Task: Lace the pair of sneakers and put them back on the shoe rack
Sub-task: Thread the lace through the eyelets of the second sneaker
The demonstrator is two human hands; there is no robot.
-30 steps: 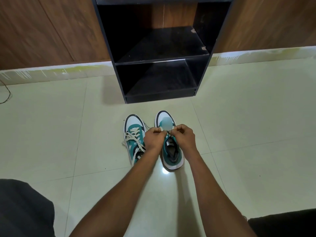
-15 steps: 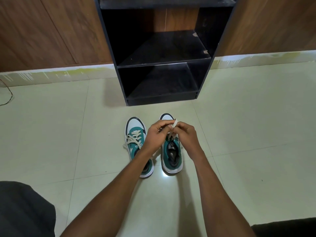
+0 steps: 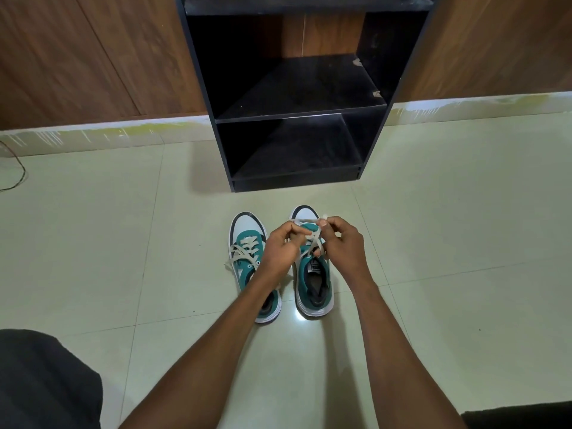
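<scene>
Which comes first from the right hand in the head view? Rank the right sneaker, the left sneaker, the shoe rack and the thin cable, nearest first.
From the right hand:
1. Right sneaker: directly under the hand, which pinches its lace.
2. Left sneaker: beside it on the left, on the floor.
3. Shoe rack: ahead, against the wall.
4. Thin cable: far left edge, on the floor.

Two sneakers stand side by side on the floor (image 3: 93, 243), near the shoe rack (image 3: 297, 119): left sneaker (image 3: 247, 243) apparently just apart from right sneaker (image 3: 314, 286).
</scene>
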